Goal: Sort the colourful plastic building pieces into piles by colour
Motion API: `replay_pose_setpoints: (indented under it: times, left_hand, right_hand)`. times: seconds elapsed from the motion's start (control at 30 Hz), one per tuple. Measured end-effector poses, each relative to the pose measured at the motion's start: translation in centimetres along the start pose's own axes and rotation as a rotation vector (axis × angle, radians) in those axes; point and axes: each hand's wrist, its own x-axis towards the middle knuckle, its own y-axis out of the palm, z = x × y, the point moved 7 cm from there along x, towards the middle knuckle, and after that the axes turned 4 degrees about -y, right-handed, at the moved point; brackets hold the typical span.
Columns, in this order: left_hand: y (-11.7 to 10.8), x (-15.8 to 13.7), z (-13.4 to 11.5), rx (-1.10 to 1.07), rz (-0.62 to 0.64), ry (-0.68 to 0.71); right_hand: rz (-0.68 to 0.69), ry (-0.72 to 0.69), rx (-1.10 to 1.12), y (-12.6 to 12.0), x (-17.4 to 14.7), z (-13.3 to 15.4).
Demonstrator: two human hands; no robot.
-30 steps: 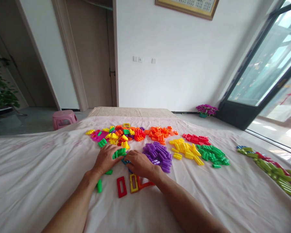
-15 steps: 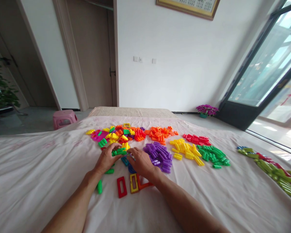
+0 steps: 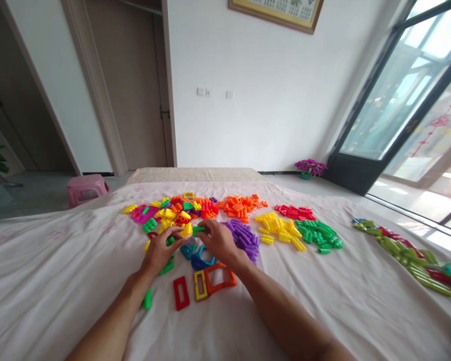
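The right hand [image 3: 221, 241] pinches a green block [image 3: 199, 229], left of the purple blocks [image 3: 248, 238]. The left hand [image 3: 158, 251] curls its fingers around other green blocks [image 3: 170, 240]. Handling green seems today's step; next needs careful pinching.

The bench [image 3: 78, 281], draped in pale, rumpled cloth, carries an orange pile [image 3: 238, 206], purple pile [image 3: 246, 239], yellow pile [image 3: 280, 228], red pile [image 3: 295, 212], green pile [image 3: 320, 235], mixed heap [image 3: 168, 214], red frame [image 3: 183, 305] and loose green pieces [image 3: 147, 299]; farther right lie blurred, seemingly olive-green pieces [image 3: 409, 254].
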Motion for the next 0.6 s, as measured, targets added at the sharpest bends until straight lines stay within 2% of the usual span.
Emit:
replay_pose_setpoints:
  times: [0.1, 0.23, 0.43, 0.6]
  left_hand:
    - [-1.6, 0.2, 1.5, -0.037, -0.134, -0.076]
    - [-2.6, 0.4, 3.3, -0.045, -0.2, -0.163]
    - [-1.5, 0.7, 3.5, 0.103, -0.05, -0.072]
    - [-0.9, 0.7, 3.1, 0.139, 0.089, 0.018]
  right_hand:
    - [-0.136, 0.073, 0.018, -3.2, 1.1, -2.4]
    - [-0.337, 0.203, 0.033, -7.8, 1.6, -7.6]
    - [-0.631, 0.363, 0.232, -12.7, -0.2, -16.0]
    - [-0.918, 0.507, 0.527, -14.8, -2.8, -21.2]
